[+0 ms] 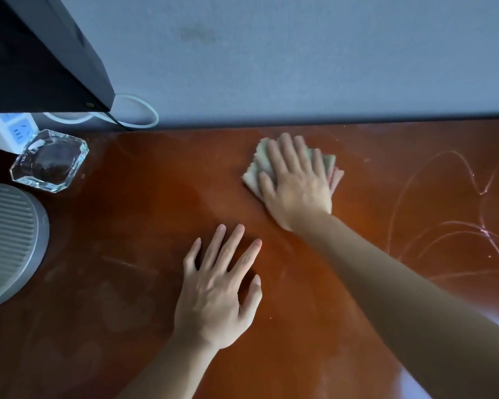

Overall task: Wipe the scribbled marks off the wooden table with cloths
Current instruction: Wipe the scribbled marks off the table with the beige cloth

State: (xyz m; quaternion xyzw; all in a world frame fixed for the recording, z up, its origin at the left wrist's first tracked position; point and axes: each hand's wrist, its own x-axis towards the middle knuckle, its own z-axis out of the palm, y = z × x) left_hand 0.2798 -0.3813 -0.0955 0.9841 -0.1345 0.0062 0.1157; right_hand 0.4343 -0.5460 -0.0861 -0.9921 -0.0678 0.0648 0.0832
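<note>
Pressing a folded pale green cloth (260, 165) flat under my spread right hand (296, 185) near the reddish-brown wooden table (144, 197)'s far edge, my left hand (218, 292) lies open, empty (pink scribbled marks (455, 226) sprawl rightward).

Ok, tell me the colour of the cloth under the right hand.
The cloth is pale green with a pink edge, seen in the head view.

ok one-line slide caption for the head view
Right hand presses a cloth flat on the wooden table; left hand rests empty; scribbles remain right.
</note>
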